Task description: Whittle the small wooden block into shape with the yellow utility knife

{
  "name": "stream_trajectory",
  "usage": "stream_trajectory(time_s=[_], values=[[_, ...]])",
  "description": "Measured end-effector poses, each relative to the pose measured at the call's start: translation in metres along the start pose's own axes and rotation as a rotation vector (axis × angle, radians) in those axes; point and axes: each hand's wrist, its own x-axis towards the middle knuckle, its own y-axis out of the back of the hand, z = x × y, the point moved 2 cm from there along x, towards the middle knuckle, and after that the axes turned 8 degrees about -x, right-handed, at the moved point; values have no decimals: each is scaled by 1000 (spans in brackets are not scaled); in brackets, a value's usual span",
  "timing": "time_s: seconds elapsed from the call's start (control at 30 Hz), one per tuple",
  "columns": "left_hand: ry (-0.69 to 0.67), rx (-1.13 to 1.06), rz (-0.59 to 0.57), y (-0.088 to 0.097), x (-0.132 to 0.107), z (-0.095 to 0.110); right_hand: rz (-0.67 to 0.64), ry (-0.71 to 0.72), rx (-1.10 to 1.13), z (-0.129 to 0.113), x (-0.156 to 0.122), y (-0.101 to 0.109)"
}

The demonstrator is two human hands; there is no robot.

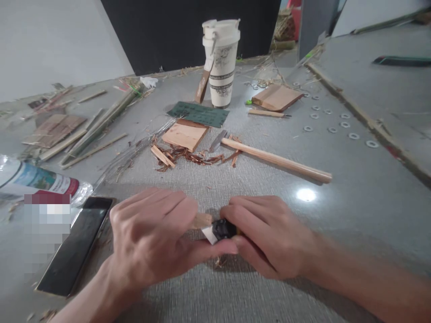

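My left hand (151,226) is closed around a small piece of wood (203,220), whose end sticks out past the fingers. My right hand (266,233) grips a utility knife (225,229) with a black front and a short blade. The blade lies against or very close to the end of the wood, and my left thumb reaches under the knife. Most of the knife's handle is hidden in my right palm. A few shavings (219,262) lie on the grey surface below.
Ahead are a hammer (276,159), a wood block (185,134) among bark shavings, green sandpaper (198,114) and a white cup (222,63). At left lie a phone (76,246) and a bottle (43,179). Several washers (345,124) are scattered at right near another block (276,97).
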Motion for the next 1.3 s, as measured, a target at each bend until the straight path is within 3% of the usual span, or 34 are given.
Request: stream_trajectory(time_s=[0.47,0.67,0.8,1.0,1.3], values=[[37,36,-10,-2,-3,0,90,3,-131,-3,-1,3],[45,55,-9,-1,-3,2,119,-47,-225,13,-4,15],[58,28,-19,-1,-2,2,77,-47,-171,20,-5,18],[49,-5,-6,0,1,3,6,78,-26,5,-1,7],[58,-23,-15,-1,-1,2,-18,59,18,1,-1,2]])
